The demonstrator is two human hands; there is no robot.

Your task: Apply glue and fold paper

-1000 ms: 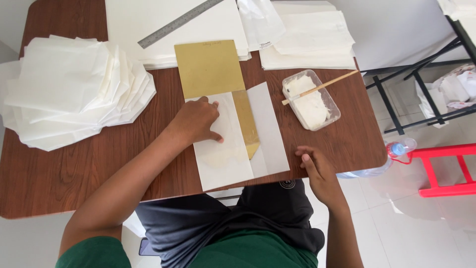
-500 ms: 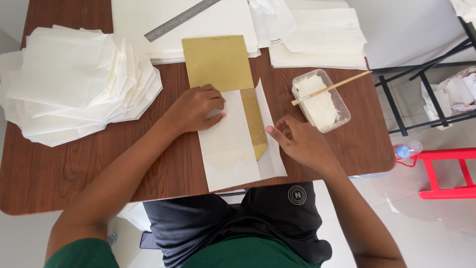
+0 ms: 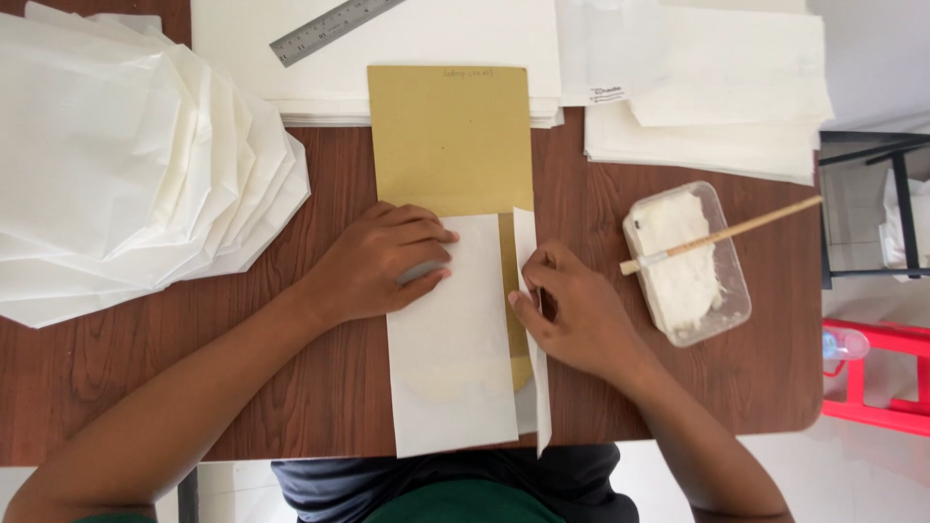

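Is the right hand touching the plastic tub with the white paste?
Apart. The head view shows the right hand on the raised paper flap, with bare brown table between it and the plastic tub.

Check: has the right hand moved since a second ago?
Yes. The right hand came up from the table's near edge onto the white sheet's right flap, closer to the paste tub.

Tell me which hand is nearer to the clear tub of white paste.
Right. The right hand lifts the paper's right flap just left of the tub, a strip of bare table between them. The left hand presses the white sheet farther left, beyond the right hand.
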